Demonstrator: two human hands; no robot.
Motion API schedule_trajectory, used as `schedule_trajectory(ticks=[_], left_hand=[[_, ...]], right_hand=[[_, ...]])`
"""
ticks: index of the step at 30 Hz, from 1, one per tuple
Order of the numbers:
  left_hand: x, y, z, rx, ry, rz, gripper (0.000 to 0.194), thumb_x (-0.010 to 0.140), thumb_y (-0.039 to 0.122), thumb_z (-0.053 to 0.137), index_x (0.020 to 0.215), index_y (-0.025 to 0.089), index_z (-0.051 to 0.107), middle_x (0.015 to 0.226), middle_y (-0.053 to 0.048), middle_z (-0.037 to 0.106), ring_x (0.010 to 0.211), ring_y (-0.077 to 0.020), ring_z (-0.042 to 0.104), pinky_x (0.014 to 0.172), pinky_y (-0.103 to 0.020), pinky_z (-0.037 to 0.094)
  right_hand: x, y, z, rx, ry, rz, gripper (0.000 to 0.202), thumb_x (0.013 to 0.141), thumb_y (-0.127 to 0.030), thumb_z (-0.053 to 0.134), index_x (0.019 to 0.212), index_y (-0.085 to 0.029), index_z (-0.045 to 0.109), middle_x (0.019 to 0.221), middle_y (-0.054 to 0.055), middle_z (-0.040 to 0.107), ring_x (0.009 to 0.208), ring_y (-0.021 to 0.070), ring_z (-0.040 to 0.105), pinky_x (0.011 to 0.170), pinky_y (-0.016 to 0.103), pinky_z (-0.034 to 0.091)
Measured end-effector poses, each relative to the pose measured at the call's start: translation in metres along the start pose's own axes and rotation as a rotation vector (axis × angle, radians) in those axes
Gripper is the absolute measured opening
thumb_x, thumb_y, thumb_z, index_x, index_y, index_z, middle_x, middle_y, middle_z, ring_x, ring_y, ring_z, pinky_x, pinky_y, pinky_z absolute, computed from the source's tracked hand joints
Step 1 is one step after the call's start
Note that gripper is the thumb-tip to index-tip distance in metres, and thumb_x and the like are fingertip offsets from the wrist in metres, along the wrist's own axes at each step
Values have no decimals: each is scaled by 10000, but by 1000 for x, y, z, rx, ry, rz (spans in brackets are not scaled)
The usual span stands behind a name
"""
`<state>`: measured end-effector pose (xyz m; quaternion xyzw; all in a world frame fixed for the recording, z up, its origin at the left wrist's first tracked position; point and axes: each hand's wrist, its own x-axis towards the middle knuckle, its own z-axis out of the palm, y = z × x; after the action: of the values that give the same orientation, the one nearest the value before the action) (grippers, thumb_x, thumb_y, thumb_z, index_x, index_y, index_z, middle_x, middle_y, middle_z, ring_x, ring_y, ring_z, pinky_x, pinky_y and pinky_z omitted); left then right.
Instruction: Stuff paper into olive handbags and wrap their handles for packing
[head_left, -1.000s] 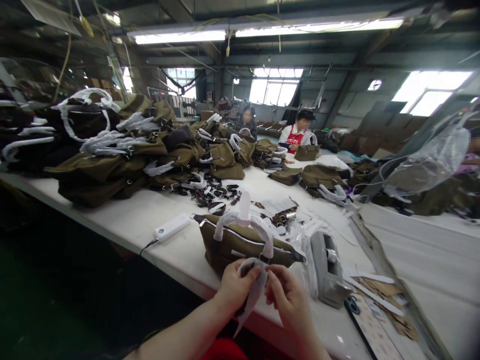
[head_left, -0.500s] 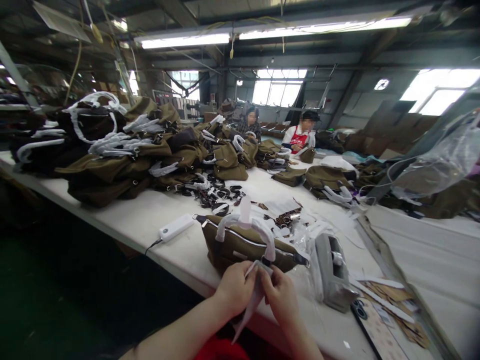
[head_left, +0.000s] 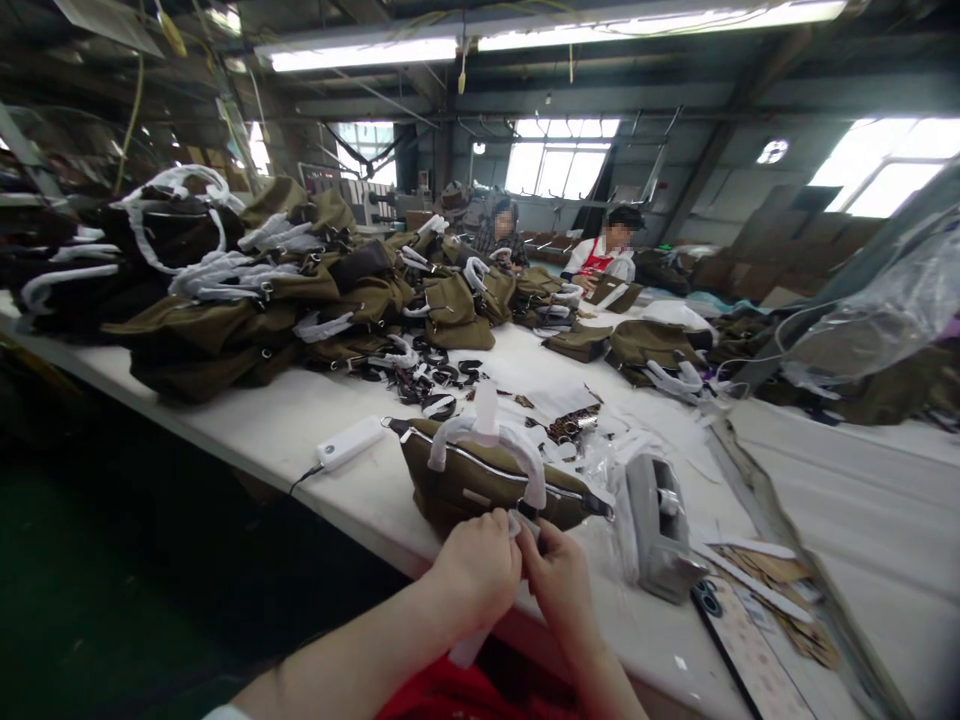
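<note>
An olive handbag with a silver zip and dark end tabs stands near the table's front edge. Its handle is wrapped in white, and a pale tab sticks up from the top of it. My left hand is closed on a thin whitish wrapping strip, whose tail hangs below my wrist. Beside it, my right hand pinches the same strip close to the handle's right base. The fingertips of both hands meet there, partly hiding the strip and the lower front of the bag.
A grey tape dispenser and a phone lie to the right. A white power bank with a cable lies left. Behind are loose straps and a heap of olive bags. Two people work across the table.
My left hand has turned over, its back now facing up, and most of the strip has gone behind it. The view has shifted slightly. A person opposite has moved an olive piece.
</note>
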<state>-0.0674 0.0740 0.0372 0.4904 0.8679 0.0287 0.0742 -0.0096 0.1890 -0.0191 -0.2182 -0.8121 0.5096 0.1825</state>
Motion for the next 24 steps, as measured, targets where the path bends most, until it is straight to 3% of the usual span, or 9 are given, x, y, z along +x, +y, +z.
schedule_trajectory(ticks=[4,10,15,18,20,22,24], left_hand=[[3,4,-3,63,22,-30,377,912,176,360,1146,28,616,1009,-200,624,883,-298,631,712,-422,553],[11,7,-4,80,-17,-51,351,888,195,447,1155,48,623,1030,-214,638,861,-292,653,689,-387,557],[8,1,-2,7,-18,-22,379,879,193,452,1180,11,593,1106,-237,628,958,-335,637,770,-435,541],[-1,-15,7,-274,88,-70,349,917,256,402,1121,52,599,1043,-190,658,932,-308,646,807,-437,527],[-10,-27,18,-584,165,-100,319,892,324,491,1111,112,586,1013,-121,680,923,-259,651,844,-382,522],[-18,-37,31,-842,232,-102,370,840,322,584,1166,149,553,1078,-84,675,973,-221,641,886,-325,511],[-25,-39,41,-937,305,-116,428,854,279,561,1256,143,502,1206,-104,631,1084,-215,606,960,-311,480]], right_hand=[[2,-2,0,101,-100,90,514,816,-659,483,614,-190,549,462,-9,525,368,120,451,363,224,322],[0,-10,-7,58,-189,-20,528,922,-600,341,614,-204,503,444,-16,523,421,133,519,461,228,389],[3,-15,-12,-83,-244,-11,516,905,-613,382,597,-211,481,427,-28,507,377,127,514,435,228,365],[4,-11,-9,-100,-230,-2,532,925,-604,339,619,-206,516,473,-13,555,389,128,529,440,229,377],[3,-7,-5,-94,-198,-18,538,935,-597,326,637,-203,540,501,-3,579,415,131,541,456,230,384],[2,-2,0,-73,-153,-14,549,939,-603,307,654,-204,553,492,-5,567,416,135,537,451,231,379],[0,1,5,-56,-126,-7,553,938,-610,303,668,-203,564,492,-1,568,415,139,535,445,233,376]])
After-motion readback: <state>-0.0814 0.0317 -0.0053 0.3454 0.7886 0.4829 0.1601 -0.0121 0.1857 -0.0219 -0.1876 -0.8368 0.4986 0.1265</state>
